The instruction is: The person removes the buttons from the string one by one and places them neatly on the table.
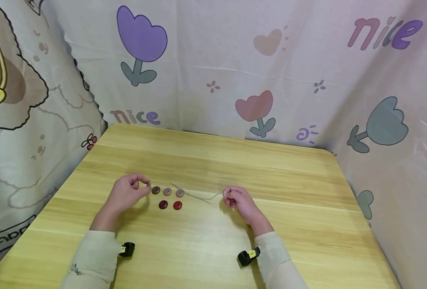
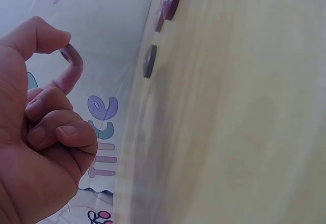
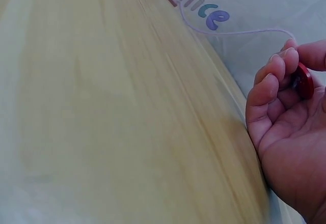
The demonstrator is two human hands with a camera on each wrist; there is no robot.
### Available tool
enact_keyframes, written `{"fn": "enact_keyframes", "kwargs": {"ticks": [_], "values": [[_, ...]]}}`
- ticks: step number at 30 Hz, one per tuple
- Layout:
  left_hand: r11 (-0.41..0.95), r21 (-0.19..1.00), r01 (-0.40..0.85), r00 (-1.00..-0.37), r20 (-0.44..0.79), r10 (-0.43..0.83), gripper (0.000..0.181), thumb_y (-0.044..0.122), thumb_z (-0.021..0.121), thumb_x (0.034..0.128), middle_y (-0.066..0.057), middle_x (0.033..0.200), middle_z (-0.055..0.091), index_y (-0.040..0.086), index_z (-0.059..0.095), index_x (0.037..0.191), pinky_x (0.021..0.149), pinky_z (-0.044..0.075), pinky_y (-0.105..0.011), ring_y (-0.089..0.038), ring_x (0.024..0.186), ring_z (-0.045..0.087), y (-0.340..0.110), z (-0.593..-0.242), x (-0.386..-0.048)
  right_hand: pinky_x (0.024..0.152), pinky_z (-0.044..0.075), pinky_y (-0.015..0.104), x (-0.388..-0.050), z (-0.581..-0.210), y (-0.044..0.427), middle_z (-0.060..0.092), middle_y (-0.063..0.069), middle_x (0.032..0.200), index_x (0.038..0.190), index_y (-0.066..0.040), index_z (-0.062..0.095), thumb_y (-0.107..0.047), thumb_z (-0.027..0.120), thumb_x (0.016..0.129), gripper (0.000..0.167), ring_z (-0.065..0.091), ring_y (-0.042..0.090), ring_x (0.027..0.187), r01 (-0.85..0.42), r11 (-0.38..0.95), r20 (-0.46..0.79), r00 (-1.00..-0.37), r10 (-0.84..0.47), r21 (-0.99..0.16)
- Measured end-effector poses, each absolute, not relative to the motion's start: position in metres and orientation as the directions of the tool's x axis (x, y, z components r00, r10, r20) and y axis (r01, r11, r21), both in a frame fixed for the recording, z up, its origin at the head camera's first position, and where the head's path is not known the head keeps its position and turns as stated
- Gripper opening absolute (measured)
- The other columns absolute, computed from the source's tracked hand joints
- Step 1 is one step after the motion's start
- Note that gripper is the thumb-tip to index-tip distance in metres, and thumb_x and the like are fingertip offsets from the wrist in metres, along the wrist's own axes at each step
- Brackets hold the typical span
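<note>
My left hand pinches a dark button by its rim between thumb and forefinger, raised above the table. The other fingers of that hand are curled. Over to the right, my right hand pinches one end of a thin grey string, and a red button sits within its fingers. Whether the string passes through that button is hidden. Between the hands lie a brown button, two pinkish-tan buttons, a dark red button and a red button. The string's loose end crosses the right-hand tan button.
The wooden table reaches back to a printed cloth hanging behind it, with more cloth at both sides. A small black camera is worn at the left wrist and another black camera at the right.
</note>
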State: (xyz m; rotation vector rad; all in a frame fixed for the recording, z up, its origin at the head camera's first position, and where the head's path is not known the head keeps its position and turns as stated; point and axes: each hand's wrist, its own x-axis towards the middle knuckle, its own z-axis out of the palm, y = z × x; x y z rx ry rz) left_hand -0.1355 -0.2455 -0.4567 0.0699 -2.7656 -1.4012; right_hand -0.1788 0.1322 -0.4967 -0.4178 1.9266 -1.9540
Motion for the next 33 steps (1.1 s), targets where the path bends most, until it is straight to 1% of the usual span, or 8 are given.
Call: {"fn": "enact_keyframes", "kwargs": {"ticks": [3,8,14,20,29,33], "values": [[0.597,0.801,-0.046,-0.998,-0.018,-0.053,0.016,0.018,0.074,0.0889,0.002,0.061,0.034,0.008,0.067,0.099,0.051,0.035,-0.031,-0.014,0.052,0.034,-0.248,-0.46,-0.132,0.061,0.04,0.028,-0.178,-0.495,0.132,0.053,0.005,0.072,0.092,0.016,0.052,-0.006,0.045,0.094,0.023,0.049,0.018,0.066,0.053,0.007,-0.05,-0.892,-0.449,-0.999],[0.593,0.803,-0.062,-0.998,-0.062,-0.021,0.017,0.018,0.076,0.0871,0.001,0.062,0.038,0.008,0.067,0.098,0.048,0.036,-0.028,-0.014,0.052,0.037,-0.249,-0.465,-0.129,0.062,0.041,0.029,-0.18,-0.494,0.132,0.052,0.006,0.073,0.092,0.015,0.052,-0.006,0.045,0.094,0.022,0.049,0.02,0.067,0.053,0.009,-0.052,-0.892,-0.449,-0.999],[0.609,0.79,-0.067,-0.995,-0.097,0.018,0.017,0.018,0.076,0.086,0.002,0.061,0.037,0.008,0.07,0.097,0.047,0.034,-0.027,-0.014,0.052,0.036,-0.251,-0.47,-0.127,0.061,0.04,0.028,-0.18,-0.496,0.133,0.052,0.006,0.072,0.09,0.014,0.053,-0.006,0.046,0.095,0.021,0.049,0.02,0.066,0.06,0.005,-0.056,-0.893,-0.448,-0.998],[0.627,0.776,-0.066,-0.99,-0.127,0.053,0.014,0.017,0.078,0.0835,0.002,0.058,0.039,0.01,0.072,0.094,0.048,0.035,-0.027,-0.012,0.051,0.036,-0.253,-0.476,-0.126,0.062,0.041,0.029,-0.179,-0.498,0.132,0.052,0.007,0.073,0.091,0.015,0.052,-0.005,0.046,0.095,0.021,0.048,0.02,0.067,0.065,-0.001,-0.058,-0.892,-0.449,-0.998],[0.633,0.772,-0.058,-0.987,-0.139,0.079,0.017,0.016,0.084,0.0791,0.0,0.06,0.041,0.011,0.073,0.091,0.05,0.035,-0.028,-0.015,0.054,0.038,-0.254,-0.477,-0.125,0.061,0.041,0.029,-0.178,-0.496,0.131,0.052,0.006,0.072,0.087,0.009,0.055,-0.006,0.046,0.094,0.018,0.049,0.019,0.066,0.065,-0.001,-0.058,-0.895,-0.442,-0.998],[0.632,0.773,-0.054,-0.986,-0.14,0.086,0.018,0.017,0.084,0.079,-0.001,0.061,0.042,0.011,0.073,0.092,0.052,0.036,-0.03,-0.017,0.056,0.04,-0.254,-0.478,-0.126,0.062,0.041,0.029,-0.178,-0.496,0.131,0.052,0.006,0.072,0.086,0.007,0.055,-0.006,0.047,0.093,0.017,0.049,0.019,0.066,0.064,-0.005,-0.055,-0.897,-0.439,-0.998]]}}
